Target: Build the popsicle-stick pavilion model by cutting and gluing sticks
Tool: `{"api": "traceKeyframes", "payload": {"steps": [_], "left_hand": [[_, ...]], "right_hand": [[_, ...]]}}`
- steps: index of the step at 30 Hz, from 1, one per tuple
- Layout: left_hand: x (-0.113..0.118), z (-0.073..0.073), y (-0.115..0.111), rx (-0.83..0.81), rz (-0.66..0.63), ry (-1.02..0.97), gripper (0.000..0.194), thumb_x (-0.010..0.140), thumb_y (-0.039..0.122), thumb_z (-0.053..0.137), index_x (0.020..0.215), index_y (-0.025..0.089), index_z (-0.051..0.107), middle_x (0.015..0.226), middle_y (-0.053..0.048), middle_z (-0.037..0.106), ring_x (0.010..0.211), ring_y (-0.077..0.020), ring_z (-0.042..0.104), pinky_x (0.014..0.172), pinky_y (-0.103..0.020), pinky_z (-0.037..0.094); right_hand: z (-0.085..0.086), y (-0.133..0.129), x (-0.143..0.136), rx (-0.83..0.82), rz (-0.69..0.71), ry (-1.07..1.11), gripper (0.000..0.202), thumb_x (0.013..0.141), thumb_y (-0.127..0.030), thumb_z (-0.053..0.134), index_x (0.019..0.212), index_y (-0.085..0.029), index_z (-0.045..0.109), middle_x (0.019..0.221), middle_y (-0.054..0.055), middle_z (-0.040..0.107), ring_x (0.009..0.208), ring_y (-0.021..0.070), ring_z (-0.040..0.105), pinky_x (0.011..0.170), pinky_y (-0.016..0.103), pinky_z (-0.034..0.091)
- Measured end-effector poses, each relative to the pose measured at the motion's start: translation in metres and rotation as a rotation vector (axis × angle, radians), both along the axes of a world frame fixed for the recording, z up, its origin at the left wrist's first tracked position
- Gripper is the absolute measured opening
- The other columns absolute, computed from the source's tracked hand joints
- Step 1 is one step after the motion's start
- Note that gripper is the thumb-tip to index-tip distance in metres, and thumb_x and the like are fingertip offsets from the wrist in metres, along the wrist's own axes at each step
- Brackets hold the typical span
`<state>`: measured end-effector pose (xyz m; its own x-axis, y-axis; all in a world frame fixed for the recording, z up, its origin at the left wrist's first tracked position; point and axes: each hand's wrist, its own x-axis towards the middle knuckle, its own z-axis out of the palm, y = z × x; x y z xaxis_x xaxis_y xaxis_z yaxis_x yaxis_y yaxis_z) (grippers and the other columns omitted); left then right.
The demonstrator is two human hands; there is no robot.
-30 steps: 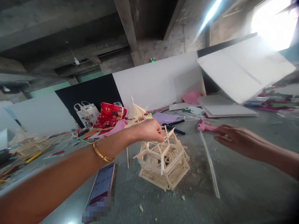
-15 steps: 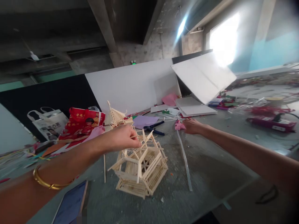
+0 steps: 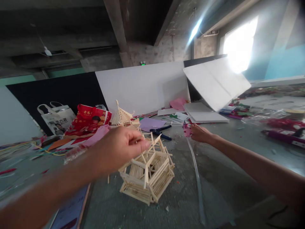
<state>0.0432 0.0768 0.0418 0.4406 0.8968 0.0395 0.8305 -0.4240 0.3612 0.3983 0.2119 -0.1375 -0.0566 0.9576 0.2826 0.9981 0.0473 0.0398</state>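
Right hand point(image 3: 202, 133) reached glue gun point(image 3: 187, 130), lettered bag point(image 3: 83, 122)

Yellow characters, apparently 老凤, are printed on the red bag point(image 3: 83, 125), dark ones, apparently 古茗, on the white bag point(image 3: 58, 119), near the far edge of the surface point(image 3: 181, 187)

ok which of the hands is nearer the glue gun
Right. The right hand is on the glue gun; the left hand is off to its left, at the stick model.

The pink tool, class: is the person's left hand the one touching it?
No, the right hand is on the pink tool, while the left hand is by the wooden stick model.
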Motion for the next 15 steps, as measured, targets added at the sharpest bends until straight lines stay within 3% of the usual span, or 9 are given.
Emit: {"api": "traceKeyframes", "payload": {"steps": [4,6,9,11,15], "left_hand": [[0.024,-0.043,-0.065,-0.298,0.02,-0.301,0.03,0.071,0.05,0.049,0.073,0.026,0.067,0.046,0.004,0.038,0.044,-0.0112,0.033,0.043,-0.024,0.025],[0.045,-0.069,-0.078,-0.351,0.003,-0.383,0.029,0.07,0.046,0.054,0.087,0.029,0.069,0.048,0.004,0.042,0.046,-0.0118,0.039,0.045,-0.024,0.029],[0.082,-0.098,-0.069,-0.182,-0.071,-0.485,0.047,0.077,0.051,0.046,0.114,0.024,0.056,0.052,0.003,0.047,0.053,-0.0147,0.045,0.053,-0.027,0.033],[0.106,-0.107,-0.053,-0.109,-0.053,-0.591,0.051,0.078,0.056,0.042,0.114,0.022,0.054,0.056,0.002,0.048,0.056,-0.0152,0.046,0.054,-0.027,0.032],[0.136,-0.113,-0.034,-0.022,-0.068,-0.737,0.039,0.083,0.051,0.037,0.076,0.019,0.06,0.054,0.001,0.043,0.054,-0.0134,0.04,0.051,-0.028,0.025]], "right_hand": [[0.026,-0.047,-0.01,0.206,-0.029,0.043,0.032,0.083,-0.036,0.05,0.106,-0.013,0.048,0.101,0.007,0.052,0.081,0.0145,0.052,0.069,0.03,0.045],[0.04,-0.072,-0.019,0.309,-0.026,0.065,0.034,0.079,-0.033,0.049,0.108,-0.014,0.045,0.104,0.009,0.051,0.083,0.0181,0.053,0.068,0.03,0.044],[0.058,-0.104,-0.039,0.435,0.016,0.089,0.041,0.076,-0.03,0.044,0.114,-0.015,0.04,0.111,0.012,0.047,0.091,0.0229,0.051,0.072,0.03,0.043],[0.068,-0.121,-0.051,0.504,0.057,0.101,0.044,0.074,-0.028,0.044,0.116,-0.014,0.038,0.114,0.013,0.045,0.096,0.024,0.05,0.075,0.03,0.043],[0.08,-0.143,-0.069,0.612,0.126,0.11,0.043,0.071,-0.022,0.045,0.113,-0.017,0.037,0.112,0.013,0.047,0.095,0.0233,0.051,0.075,0.03,0.046]]}}
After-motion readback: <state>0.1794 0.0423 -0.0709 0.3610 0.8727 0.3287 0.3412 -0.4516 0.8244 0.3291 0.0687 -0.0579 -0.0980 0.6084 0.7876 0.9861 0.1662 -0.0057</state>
